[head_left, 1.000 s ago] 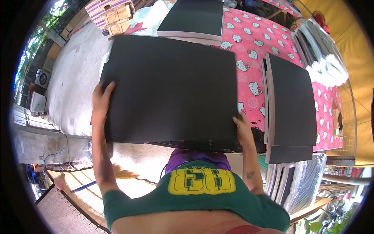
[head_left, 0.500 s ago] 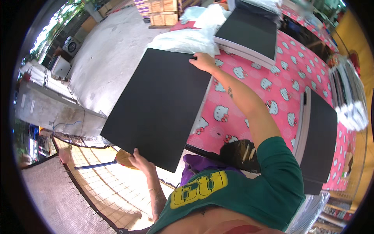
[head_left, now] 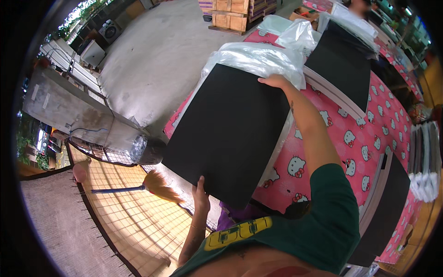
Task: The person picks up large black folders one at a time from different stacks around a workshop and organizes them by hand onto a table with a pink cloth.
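Observation:
A large flat black rectangular board [head_left: 228,134] is in both my hands, slightly tilted above the near left part of the table. My left hand [head_left: 200,197] pinches its near edge, thumb on top and the other fingers hidden beneath. At the far right corner, my right hand [head_left: 274,81] grips the edge with its thumb over the top face. A pale layer shows along the board's right side; whether it belongs to the board or lies under it I cannot tell. Crumpled clear plastic sheeting [head_left: 256,59] spreads beyond and partly under the far edge.
A pink patterned cloth [head_left: 325,152] covers the table. Stacks of black-topped boards stand at the far right [head_left: 344,64] and near right [head_left: 385,207]. Plastic-wrapped grey bundles [head_left: 423,161] hang at the right edge. A broom [head_left: 159,186] lies left; a wooden crate [head_left: 230,14] stands behind.
My view has turned, so the surroundings sit further right. The board and both hands have shifted right, away from the broom, which is now less covered. Both hands keep their hold.

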### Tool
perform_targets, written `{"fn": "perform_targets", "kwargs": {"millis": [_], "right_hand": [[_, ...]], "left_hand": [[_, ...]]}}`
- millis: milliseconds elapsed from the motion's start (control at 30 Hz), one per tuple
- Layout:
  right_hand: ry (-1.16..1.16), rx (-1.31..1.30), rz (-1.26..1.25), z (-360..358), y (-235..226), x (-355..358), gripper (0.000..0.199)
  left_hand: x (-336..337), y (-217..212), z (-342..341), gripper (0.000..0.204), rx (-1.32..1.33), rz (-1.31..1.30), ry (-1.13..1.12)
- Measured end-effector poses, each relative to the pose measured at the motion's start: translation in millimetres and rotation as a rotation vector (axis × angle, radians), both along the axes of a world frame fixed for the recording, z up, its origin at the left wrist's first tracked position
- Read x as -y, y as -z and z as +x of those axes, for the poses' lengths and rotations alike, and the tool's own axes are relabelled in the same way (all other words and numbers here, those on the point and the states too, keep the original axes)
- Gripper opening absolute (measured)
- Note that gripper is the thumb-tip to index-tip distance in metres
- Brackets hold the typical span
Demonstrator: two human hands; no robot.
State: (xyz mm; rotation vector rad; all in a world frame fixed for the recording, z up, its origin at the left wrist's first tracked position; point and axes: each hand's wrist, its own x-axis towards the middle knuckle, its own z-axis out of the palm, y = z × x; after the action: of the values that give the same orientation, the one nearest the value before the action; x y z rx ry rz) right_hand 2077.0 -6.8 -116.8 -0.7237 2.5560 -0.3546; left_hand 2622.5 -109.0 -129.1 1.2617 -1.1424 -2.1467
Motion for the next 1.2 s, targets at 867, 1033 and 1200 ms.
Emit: {"fn": "perform_targets", "kwargs": {"millis": [867, 1033, 1200], "right_hand": [[-0.092, 0.269, -0.171, -30, -7, 187, 0.098], [-0.107, 0.527, -0.214, 0, -5, 223, 0.083], [-0.014, 0.878, -0.442, 27, -11, 213, 0.079]], "left_hand": [[72, 44, 9, 0.063, -0.395, 0.154, 0.079], [84, 81, 33, 0.064, -0.403, 0.251, 0.11], [85, 90, 39, 0.07, -0.406, 0.197, 0.143]]}}
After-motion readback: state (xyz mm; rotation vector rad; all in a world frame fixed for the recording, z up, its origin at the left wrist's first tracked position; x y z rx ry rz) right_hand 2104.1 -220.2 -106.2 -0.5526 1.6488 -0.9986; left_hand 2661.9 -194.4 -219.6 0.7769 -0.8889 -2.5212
